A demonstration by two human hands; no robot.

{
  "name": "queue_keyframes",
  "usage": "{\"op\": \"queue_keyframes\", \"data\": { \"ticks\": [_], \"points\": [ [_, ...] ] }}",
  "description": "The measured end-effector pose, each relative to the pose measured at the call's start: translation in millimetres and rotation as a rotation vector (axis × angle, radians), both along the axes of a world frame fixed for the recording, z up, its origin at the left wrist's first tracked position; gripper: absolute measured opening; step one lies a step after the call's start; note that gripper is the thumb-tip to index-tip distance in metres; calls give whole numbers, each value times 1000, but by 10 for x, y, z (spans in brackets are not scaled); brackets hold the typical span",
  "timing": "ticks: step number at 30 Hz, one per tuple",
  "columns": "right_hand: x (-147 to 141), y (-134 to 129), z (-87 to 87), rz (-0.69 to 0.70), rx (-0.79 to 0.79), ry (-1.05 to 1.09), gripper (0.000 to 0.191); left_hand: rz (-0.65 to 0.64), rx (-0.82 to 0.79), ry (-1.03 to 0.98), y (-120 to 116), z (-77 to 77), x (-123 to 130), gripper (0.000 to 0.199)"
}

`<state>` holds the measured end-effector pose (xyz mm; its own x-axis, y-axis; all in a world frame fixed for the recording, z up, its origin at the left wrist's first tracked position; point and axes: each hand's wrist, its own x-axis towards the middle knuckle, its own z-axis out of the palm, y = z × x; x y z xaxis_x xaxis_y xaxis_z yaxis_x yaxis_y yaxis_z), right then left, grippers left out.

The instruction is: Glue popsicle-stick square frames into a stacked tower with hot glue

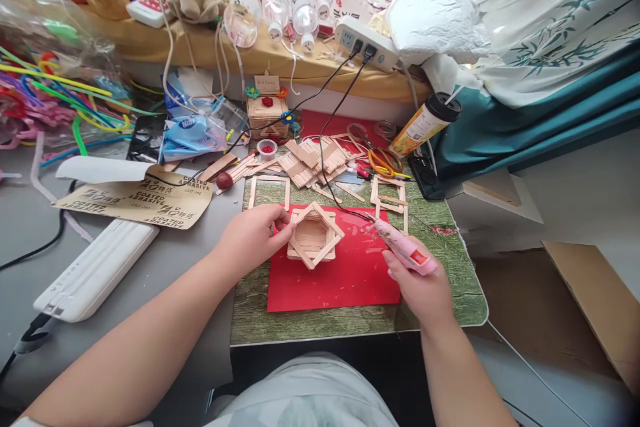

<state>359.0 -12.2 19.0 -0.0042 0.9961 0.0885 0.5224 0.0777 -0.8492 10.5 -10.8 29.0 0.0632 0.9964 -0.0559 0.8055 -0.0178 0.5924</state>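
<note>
A small box of stacked wooden craft sticks (326, 250), its upper layers turned at an angle, stands on a red sheet (350, 290). My left hand (257, 237) is closed at the box's left edge, thumb and forefinger pinched against its sticks. To the right, my right hand (423, 283) is wrapped round a pink glue gun (403, 247), whose nozzle points up and left, apart from the box. Stick frames (270, 192) lie behind my left hand, and more stick frames (389, 195) behind the glue gun.
A pile of craft sticks (320, 163), orange scissors (384, 161) and a decorated stick box (267, 117) are at the back. A black cable (323, 147) runs across the pile. Sandpaper (140, 203) and a white power bank-like device (95, 273) lie left; a cup (425, 123) stands back right.
</note>
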Motion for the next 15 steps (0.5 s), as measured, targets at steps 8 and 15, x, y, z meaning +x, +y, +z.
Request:
{"op": "queue_keyframes", "data": {
  "ticks": [8,15],
  "points": [
    [656,149,-248,69,-189,-45,38,-8,10,-11,5,-14,-13,25],
    [657,78,-416,11,-105,-61,37,0,-8,12,10,-9,-7,26]
  ]
}}
